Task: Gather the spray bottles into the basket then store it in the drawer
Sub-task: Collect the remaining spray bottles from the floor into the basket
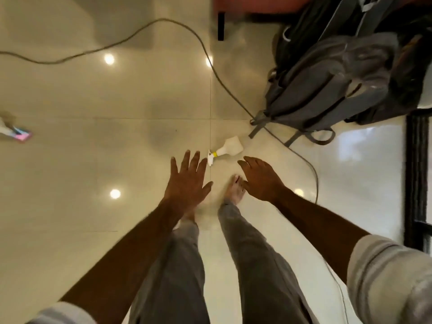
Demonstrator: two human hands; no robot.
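— One spray bottle (226,148) lies on its side on the glossy tiled floor (93,160), white, with a yellow collar and a white trigger head that points to the left. Can any label be read on it?

— No. Its body looks plain, and it is too small and pale to show any writing. It lies just beyond the person's two hands, between them, and neither hand touches it.

— How are the hands?

— The left hand (187,181) has its fingers spread and straight, and it holds nothing. The right hand (261,178) is palm down with the fingers loosely bent, and it also holds nothing. One bare foot (235,191) shows between them; the other foot is mostly hidden under the left hand.

— What is farther away?

— A grey cable (163,22) runs across the floor and passes close to the bottle. A grey backpack (332,83) lies at the upper right, partly cut by the edge. At the far left edge is a blurred white and pink object (16,133), cut off; what it is cannot be told. No basket or drawer can be made out.
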